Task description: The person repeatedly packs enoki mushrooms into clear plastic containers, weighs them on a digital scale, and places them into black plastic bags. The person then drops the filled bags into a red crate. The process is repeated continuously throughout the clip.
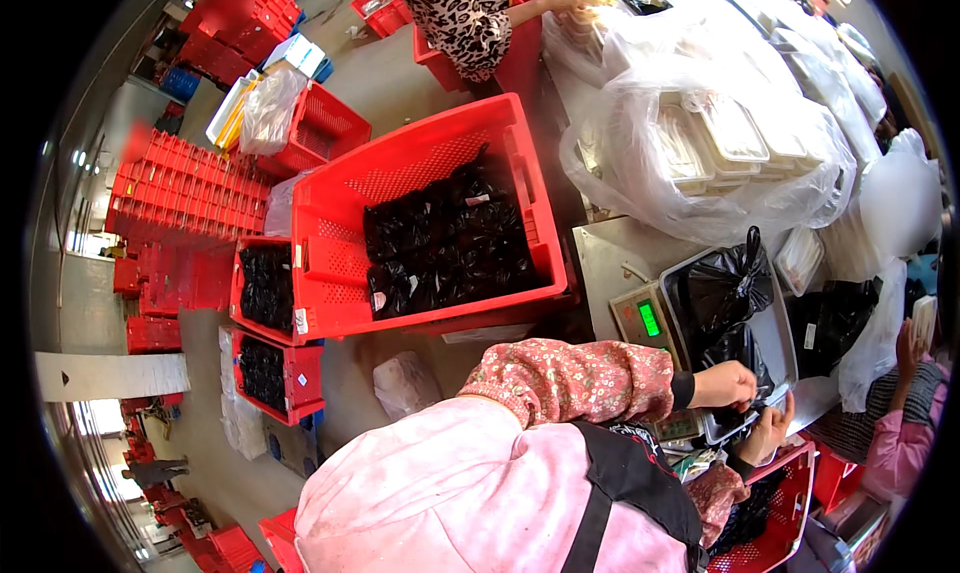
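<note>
Both my hands are at the near end of a grey tray [786, 325] on the scale. My left hand [726, 384], in a floral sleeve, has curled fingers closed on the top of a black plastic bag [738, 349]. My right hand [768, 435] is beside it at the tray's rim, one finger raised and the others bent against the bag's gathered plastic; its grip is partly hidden. A second black bag [722, 285], its top twisted into a knot, lies farther up the tray. The scale [632, 315] has a lit green display.
A large red crate [430, 325] holds several black bags. Clear plastic [620, 193] wraps stacked white trays [735, 128]. Red crates [190, 188] stand stacked at left. A co-worker [460, 23] in a leopard-print sleeve works at the far side; another person's pink sleeve [885, 453] is at right.
</note>
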Motion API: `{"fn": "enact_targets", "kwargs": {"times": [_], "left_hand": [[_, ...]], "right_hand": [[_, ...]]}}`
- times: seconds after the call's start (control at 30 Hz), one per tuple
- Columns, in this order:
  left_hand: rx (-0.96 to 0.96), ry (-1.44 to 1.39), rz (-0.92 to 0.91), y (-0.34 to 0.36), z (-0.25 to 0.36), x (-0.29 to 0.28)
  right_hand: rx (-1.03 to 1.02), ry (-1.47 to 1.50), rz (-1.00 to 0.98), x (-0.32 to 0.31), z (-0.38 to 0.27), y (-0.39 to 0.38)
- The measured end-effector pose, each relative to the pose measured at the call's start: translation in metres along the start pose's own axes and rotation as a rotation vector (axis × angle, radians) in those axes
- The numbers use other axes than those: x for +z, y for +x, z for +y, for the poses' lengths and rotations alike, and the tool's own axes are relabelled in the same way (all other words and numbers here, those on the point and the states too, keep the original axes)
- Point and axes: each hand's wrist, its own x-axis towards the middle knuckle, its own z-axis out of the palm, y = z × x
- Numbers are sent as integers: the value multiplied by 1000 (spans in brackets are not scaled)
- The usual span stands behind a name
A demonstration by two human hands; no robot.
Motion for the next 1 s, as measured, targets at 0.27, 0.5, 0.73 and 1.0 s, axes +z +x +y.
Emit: {"fn": "enact_targets", "kwargs": {"times": [0.27, 0.5, 0.73, 1.0], "left_hand": [[671, 1397, -416, -54, 25, -10], [485, 985, 252, -92, 111, -37], [-233, 438, 75, -148, 107, -99], [91, 656, 975, -318, 155, -160]], "right_hand": [[224, -42, 29, 13, 6, 17], [209, 51, -781, 61, -140, -41], [136, 385, -1540, 139, -176, -57], [-94, -110, -714, 172, -161, -23]]}}
